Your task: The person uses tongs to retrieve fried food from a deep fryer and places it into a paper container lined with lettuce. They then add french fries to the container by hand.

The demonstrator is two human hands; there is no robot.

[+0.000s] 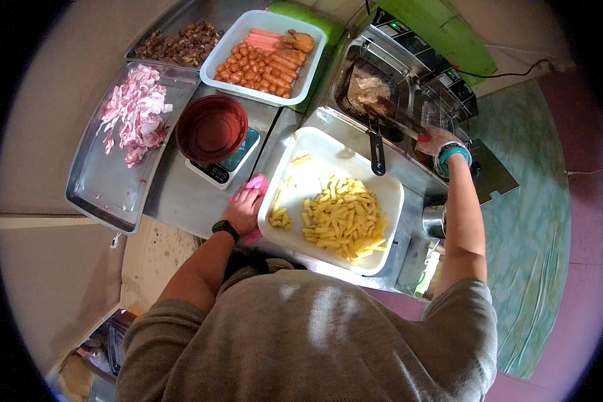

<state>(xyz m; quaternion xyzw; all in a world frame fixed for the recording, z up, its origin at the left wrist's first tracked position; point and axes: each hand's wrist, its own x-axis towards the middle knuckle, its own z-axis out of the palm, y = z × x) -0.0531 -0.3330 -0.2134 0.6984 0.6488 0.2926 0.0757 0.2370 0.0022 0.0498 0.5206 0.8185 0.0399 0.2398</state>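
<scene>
Right, your right hand [439,142] has its fingers closed around a long metal utensil [407,124], near the patch of red at its grip end; tongs or a turner, you can't tell from up here. Your left hand [243,204] lies over a pink cloth [257,183], fingers close together, though whether they pinch it or merely press is hidden.

Out along the metal now: its far end reaches over the fryer basket [343,96], where brownish food [371,86] sits in the mesh. The utensil looks stiff and fairly light, likely hot and greasy toward the tip, so the grip end is your place to hold. Brown pieces like that could be slick with oil and might break under a hard squeeze. For the basket, the black handle [377,151] is the spot, slanting out over the rim of the white tub [315,144]; expect weight at the mesh end.

And just beside your left hand, that tub: smooth-walled, probably a bit flexible, best taken by two opposite rims. Its cut potatoes [345,218] look soft enough to snap, so scoop them loosely. Farther left, a dark red bowl [212,130] rests on a scale [219,175].
</scene>
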